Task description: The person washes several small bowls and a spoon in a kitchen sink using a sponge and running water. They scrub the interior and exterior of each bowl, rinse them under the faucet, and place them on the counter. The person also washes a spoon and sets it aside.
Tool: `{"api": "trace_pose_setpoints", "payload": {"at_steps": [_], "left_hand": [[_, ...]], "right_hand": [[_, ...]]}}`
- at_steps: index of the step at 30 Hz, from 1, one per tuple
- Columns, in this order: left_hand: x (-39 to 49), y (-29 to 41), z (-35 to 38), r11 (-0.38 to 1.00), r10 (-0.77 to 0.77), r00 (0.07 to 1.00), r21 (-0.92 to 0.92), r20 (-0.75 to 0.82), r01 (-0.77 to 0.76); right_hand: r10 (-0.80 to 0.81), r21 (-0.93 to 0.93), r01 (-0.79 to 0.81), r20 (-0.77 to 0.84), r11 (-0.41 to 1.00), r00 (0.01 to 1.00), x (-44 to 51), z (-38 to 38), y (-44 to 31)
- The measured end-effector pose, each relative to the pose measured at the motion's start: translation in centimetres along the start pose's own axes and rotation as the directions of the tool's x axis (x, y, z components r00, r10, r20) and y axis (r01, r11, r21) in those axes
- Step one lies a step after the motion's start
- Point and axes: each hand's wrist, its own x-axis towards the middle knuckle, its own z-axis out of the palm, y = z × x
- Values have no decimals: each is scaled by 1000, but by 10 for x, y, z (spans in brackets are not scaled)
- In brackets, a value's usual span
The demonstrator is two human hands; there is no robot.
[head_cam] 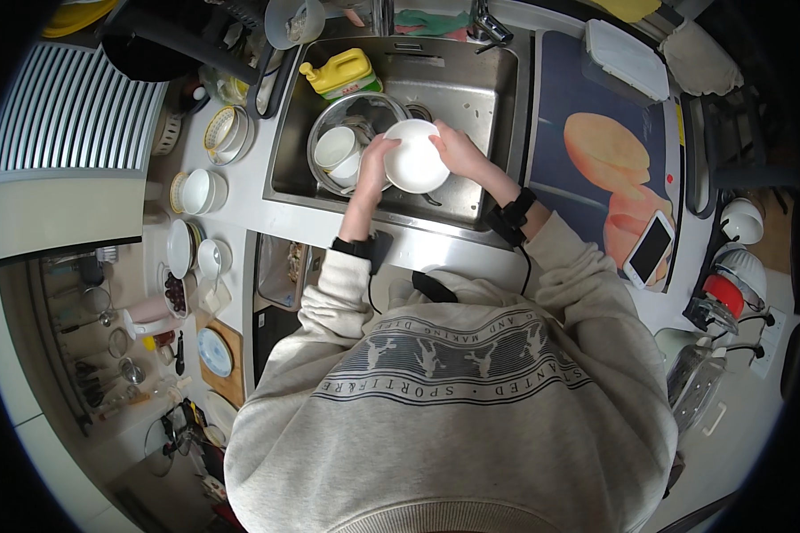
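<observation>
Between my two hands is a white bowl [417,158], held over the stainless-steel sink [470,106] with its inside towards me. My left hand [373,165] grips its left rim, the thumb on the inner wall. On the opposite rim my right hand [459,150] holds on, thumb inside as well. Just left of the bowl stands a large round basin [317,120] in the sink, partly covered by my left hand. White bowls [337,148] and other dishes lie in it. A yellow detergent bottle [347,70] rests behind the basin.
A chrome faucet [490,26] rises at the sink's back edge. On the right, a phone [649,250] and a lidded plastic box [627,61] lie on a dark printed mat [560,146]. Stacked bowls [203,192] line the left counter, with a blue plate [214,352] on a wooden board.
</observation>
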Motion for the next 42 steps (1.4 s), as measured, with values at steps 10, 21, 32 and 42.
{"api": "trace_pose_setpoints", "payload": {"at_steps": [10,21,32,42], "left_hand": [[-18,-38,20,954,199,958,-182,-208,-238],[5,-36,-40,889,-256,966,-384,37,250],[-7,-15,1,660,-212,894,-617,394,428],[-8,-4,12,702,-233,901,-578,366,417]], "right_hand": [[107,-113,-111,-41,987,993,-4,-7,-15],[47,198,-57,57,978,997,0,0,-47],[169,871,-80,-4,486,986,7,9,-26],[-672,-447,521,-304,727,676,-23,-16,-61]]}}
